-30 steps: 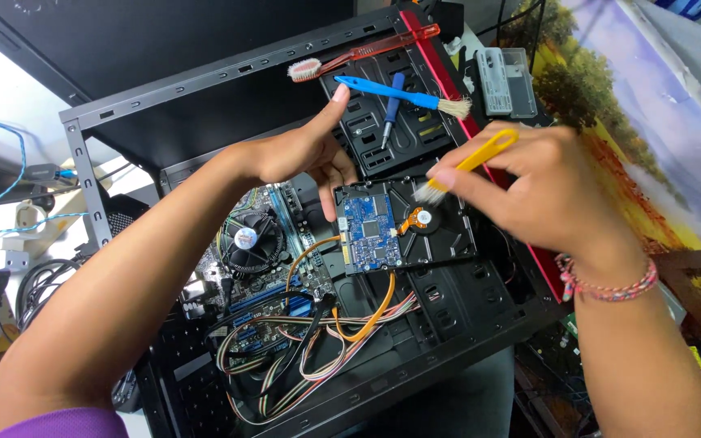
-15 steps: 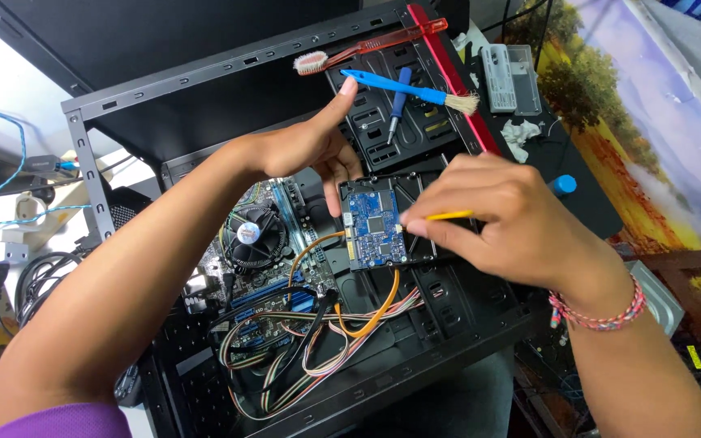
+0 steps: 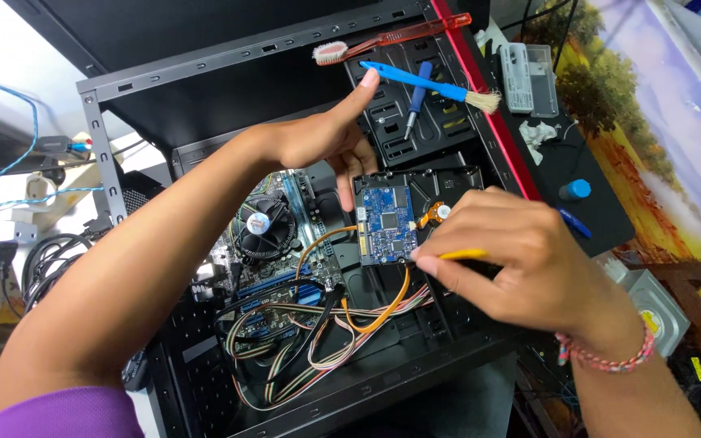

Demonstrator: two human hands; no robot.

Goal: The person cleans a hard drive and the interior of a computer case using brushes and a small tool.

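Above the hard drive [image 3: 415, 212], blue brush [image 3: 432, 85], toothbrush [image 3: 383, 40].

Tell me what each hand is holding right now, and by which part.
The right hand pinches a yellow-handled tool by its handle. The left hand grips nothing; its fingers rest at the hard drive.

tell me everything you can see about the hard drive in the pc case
The hard drive is a black metal box lying flat in the open case, its blue circuit board facing up, with a small orange ribbon near a round silver hub. An orange cable leaves its lower left edge. The left hand rests fingers on its upper left corner; the right hand holds a yellow tool to its lower right edge, covering that part.
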